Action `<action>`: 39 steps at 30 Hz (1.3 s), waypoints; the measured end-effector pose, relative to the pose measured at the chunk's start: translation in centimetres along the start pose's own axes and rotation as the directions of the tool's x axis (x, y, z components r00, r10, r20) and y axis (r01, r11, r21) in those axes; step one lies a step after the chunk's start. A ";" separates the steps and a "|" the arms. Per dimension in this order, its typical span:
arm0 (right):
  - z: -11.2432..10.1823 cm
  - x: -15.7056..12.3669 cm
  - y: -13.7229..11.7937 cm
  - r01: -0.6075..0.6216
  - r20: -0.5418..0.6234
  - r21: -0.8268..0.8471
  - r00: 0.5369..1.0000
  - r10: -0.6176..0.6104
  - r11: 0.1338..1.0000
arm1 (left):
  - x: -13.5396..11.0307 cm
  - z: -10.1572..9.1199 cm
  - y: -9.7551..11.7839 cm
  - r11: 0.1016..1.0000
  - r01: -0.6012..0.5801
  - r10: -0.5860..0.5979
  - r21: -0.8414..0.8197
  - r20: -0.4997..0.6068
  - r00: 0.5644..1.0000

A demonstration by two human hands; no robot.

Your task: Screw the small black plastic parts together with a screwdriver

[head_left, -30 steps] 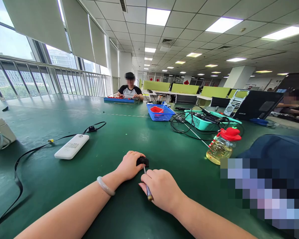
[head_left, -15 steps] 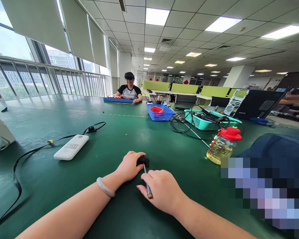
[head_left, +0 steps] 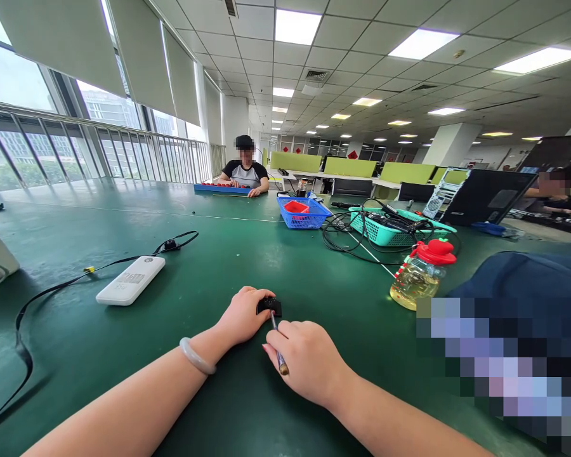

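A small black block-like part (head_left: 271,306) rests on the green table (head_left: 209,266), its exact kind too small to make out. My left hand (head_left: 245,315) grips it from the left, thumb in front and fingers behind. Closed around a slim screwdriver-like tool (head_left: 282,363), my right hand (head_left: 307,358) is just in front of it. The tool's thin metal shaft points away from me, and its tip meets the near side of the black part.
A white power bank (head_left: 132,280) and a black strap (head_left: 26,346) lie left. To the right are a red-lidded bottle (head_left: 416,285), a dark blue cap (head_left: 528,273), a teal basket of cables (head_left: 385,236) and a blue basket (head_left: 304,219). A person (head_left: 244,171) sits across the table.
The whole view has shifted slightly, so things sit a little further left. Both hands keep their hold on the black part and the tool, whose handle has tipped slightly.
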State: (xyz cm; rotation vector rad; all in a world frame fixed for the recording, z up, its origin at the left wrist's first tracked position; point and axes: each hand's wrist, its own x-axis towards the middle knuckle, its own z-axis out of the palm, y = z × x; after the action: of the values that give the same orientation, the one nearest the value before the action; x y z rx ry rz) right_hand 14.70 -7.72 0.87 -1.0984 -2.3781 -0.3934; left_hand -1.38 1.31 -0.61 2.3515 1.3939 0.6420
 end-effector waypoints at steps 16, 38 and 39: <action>-0.1 0.0 0.2 -0.077 -0.012 0.026 0.997 0.078 0.997 | 0.1 -0.2 0.1 0.998 0.067 -0.067 0.008 0.008 0.998; 0.7 0.0 4.0 0.115 0.037 0.223 0.991 -0.126 0.968 | 0.1 0.0 0.0 0.998 0.064 -0.063 0.003 -0.003 0.998; 0.6 0.0 4.3 0.056 0.034 0.297 0.997 -0.070 0.953 | 0.1 0.0 0.0 0.998 0.058 -0.058 0.003 -0.001 0.998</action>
State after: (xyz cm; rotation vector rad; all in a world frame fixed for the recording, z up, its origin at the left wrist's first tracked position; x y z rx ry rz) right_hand 17.86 -4.69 0.60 -0.9030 -2.4165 -0.0298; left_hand -1.33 1.41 -0.61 2.3046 1.4589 0.6253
